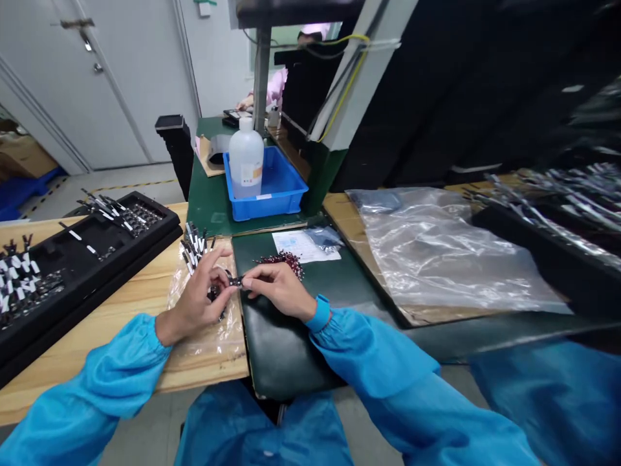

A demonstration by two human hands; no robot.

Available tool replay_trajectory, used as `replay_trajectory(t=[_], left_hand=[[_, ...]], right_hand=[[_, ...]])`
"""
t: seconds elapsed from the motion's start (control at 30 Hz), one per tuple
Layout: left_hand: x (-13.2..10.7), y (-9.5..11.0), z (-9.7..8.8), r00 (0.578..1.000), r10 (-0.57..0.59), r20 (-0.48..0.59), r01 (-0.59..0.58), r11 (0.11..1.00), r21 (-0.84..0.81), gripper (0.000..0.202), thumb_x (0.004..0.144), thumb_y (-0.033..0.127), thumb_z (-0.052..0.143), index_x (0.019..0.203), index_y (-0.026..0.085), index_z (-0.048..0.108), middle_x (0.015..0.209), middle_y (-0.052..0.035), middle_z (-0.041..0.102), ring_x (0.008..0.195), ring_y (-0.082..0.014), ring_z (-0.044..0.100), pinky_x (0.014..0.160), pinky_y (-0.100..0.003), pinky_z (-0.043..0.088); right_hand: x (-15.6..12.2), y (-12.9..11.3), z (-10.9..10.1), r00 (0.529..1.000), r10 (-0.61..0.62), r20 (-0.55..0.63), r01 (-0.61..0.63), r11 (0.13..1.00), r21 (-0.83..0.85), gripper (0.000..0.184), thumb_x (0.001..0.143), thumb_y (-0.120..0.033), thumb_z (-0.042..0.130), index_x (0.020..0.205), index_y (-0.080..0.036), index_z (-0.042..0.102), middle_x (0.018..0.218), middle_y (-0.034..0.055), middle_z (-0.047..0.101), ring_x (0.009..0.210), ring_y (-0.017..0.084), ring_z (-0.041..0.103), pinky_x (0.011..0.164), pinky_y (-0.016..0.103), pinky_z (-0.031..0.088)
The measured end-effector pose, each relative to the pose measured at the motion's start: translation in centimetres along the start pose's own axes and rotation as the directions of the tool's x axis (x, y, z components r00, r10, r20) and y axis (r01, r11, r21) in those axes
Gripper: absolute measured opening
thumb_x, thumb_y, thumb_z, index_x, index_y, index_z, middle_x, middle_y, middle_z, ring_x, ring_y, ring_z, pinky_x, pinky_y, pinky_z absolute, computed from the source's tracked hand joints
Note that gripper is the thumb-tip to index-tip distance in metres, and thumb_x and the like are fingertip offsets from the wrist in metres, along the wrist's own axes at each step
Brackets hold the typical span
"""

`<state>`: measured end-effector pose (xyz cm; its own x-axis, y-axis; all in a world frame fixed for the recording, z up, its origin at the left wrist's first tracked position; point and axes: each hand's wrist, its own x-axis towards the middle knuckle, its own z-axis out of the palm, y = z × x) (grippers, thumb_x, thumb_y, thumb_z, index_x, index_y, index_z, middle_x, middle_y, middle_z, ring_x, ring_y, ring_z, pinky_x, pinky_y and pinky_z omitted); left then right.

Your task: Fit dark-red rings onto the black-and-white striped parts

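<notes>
In the head view, a small dark part [235, 281] with shiny spots spans the gap between my hands; its exact kind is too small to tell. My left hand [202, 292] pinches its left end between thumb and fingers. At the other end, the fingertips of my right hand [277, 288] are closed on it. Under and behind my left hand lies a clear plastic bag [233, 323], with a bunch of black-and-white cable pieces [194, 249] on it. Just behind my right hand is a pile of small dark-red and black pieces [285, 260].
A black foam tray [82, 278] with cable assemblies lies left. Behind are a blue bin [272, 207] holding a white bottle [246, 158], and a paper label [305, 247]. A large plastic bag [446, 252] covers the right side, beneath a slanted post [359, 84]. Another person's pink sleeve [277, 84] shows beyond.
</notes>
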<state>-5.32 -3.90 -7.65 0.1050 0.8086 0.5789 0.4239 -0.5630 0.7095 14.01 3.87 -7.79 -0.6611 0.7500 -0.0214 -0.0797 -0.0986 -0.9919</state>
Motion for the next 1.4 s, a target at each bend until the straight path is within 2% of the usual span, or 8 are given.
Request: replay_trajectory(t=[0.13, 0.2, 0.27, 0.47, 0.73, 1.07, 1.2, 1.4], left_hand=[[-0.9, 0.5, -0.2, 0.923, -0.197, -0.33, 0.162, 0.978, -0.13, 0.043, 0.088, 0.019, 0.07, 0.125, 0.028, 0.05, 0.118, -0.0056, 0.058, 0.072, -0.0095, 0.06, 0.064, -0.024, 0.052], [-1.4, 0.6, -1.0, 0.9, -0.346, -0.263, 0.325, 0.938, -0.123, 0.01, 0.096, 0.029, 0.059, 0.091, 0.021, 0.062, 0.08, -0.0004, 0.06, 0.06, -0.0103, 0.055, 0.058, -0.024, 0.046], [-1.8, 0.6, -1.8, 0.89, -0.44, -0.124, 0.429, 0.897, -0.105, 0.036, 0.1, 0.041, 0.049, 0.077, 0.018, 0.066, 0.061, -0.0008, 0.056, 0.053, -0.0125, 0.052, 0.054, -0.026, 0.043], [-2.1, 0.8, -2.3, 0.91, -0.415, -0.015, 0.401, 0.887, -0.231, 0.056, 0.096, 0.054, 0.051, 0.134, 0.015, 0.062, 0.107, -0.0138, 0.072, 0.08, -0.022, 0.068, 0.072, -0.033, 0.054], [-0.8, 1.8, -0.6, 0.805, -0.591, 0.053, 0.565, 0.737, -0.372, 0.04, 0.082, 0.046, 0.074, 0.105, 0.013, 0.074, 0.088, -0.0081, 0.075, 0.063, -0.0158, 0.065, 0.063, -0.028, 0.055], [-0.6, 1.3, -0.5, 0.81, -0.567, 0.148, 0.583, 0.751, -0.311, 0.024, 0.08, 0.037, 0.076, 0.08, 0.013, 0.074, 0.075, -0.0053, 0.071, 0.067, -0.0158, 0.065, 0.065, -0.027, 0.053], [-0.5, 1.6, -0.7, 0.767, -0.636, 0.091, 0.624, 0.704, -0.339, 0.029, 0.08, 0.041, 0.076, 0.09, 0.015, 0.075, 0.069, -0.0039, 0.071, 0.063, -0.0172, 0.067, 0.061, -0.028, 0.054], [0.1, 1.9, -1.4, 0.705, -0.702, 0.099, 0.682, 0.633, -0.366, 0.035, 0.075, 0.041, 0.079, 0.094, 0.013, 0.074, 0.066, -0.0051, 0.072, 0.06, -0.0172, 0.067, 0.059, -0.027, 0.053]], right_hand=[[-0.4, -0.1, 0.4, 0.998, 0.008, -0.062, -0.003, 0.996, 0.089, 0.028, 0.071, -0.043, 0.084, 0.076, -0.016, 0.078, 0.087, 0.0063, 0.074, 0.069, 0.013, 0.066, 0.06, 0.025, 0.059], [-0.7, -0.4, 0.7, 0.999, 0.006, -0.043, 0.0, 0.991, 0.13, 0.025, 0.072, -0.04, 0.084, 0.075, -0.017, 0.078, 0.091, 0.0067, 0.074, 0.069, 0.014, 0.066, 0.058, 0.024, 0.058], [-1.0, -0.6, 1.0, 1.0, 0.0, 0.024, -0.003, 0.992, 0.128, 0.022, 0.074, -0.039, 0.083, 0.075, -0.017, 0.078, 0.091, 0.0071, 0.075, 0.067, 0.013, 0.065, 0.057, 0.025, 0.057], [-1.6, -0.2, 1.8, 0.992, -0.06, 0.11, 0.069, 0.994, -0.083, 0.016, 0.081, -0.034, 0.078, 0.079, -0.018, 0.079, 0.09, 0.0084, 0.076, 0.07, 0.015, 0.066, 0.056, 0.023, 0.053], [-1.2, 0.3, 2.1, 0.993, -0.116, -0.037, 0.11, 0.985, -0.133, 0.023, 0.08, -0.039, 0.077, 0.08, -0.016, 0.076, 0.084, 0.0053, 0.073, 0.059, 0.011, 0.059, 0.049, 0.021, 0.049], [-1.0, 0.2, 2.2, 0.994, -0.095, -0.049, 0.09, 0.99, -0.107, 0.029, 0.081, -0.044, 0.074, 0.08, -0.015, 0.072, 0.069, 0.0009, 0.065, 0.055, 0.009, 0.057, 0.048, 0.02, 0.05], [-1.1, 0.1, 2.1, 0.979, -0.148, -0.142, 0.127, 0.981, -0.144, 0.029, 0.082, -0.046, 0.073, 0.082, -0.017, 0.071, 0.086, 0.0058, 0.072, 0.068, 0.013, 0.064, 0.054, 0.022, 0.055], [-1.2, 0.1, 1.9, 0.978, -0.141, -0.155, 0.108, 0.973, -0.205, 0.028, 0.085, -0.045, 0.071, 0.081, -0.017, 0.069, 0.072, 0.0026, 0.067, 0.06, 0.012, 0.06, 0.053, 0.022, 0.053]])
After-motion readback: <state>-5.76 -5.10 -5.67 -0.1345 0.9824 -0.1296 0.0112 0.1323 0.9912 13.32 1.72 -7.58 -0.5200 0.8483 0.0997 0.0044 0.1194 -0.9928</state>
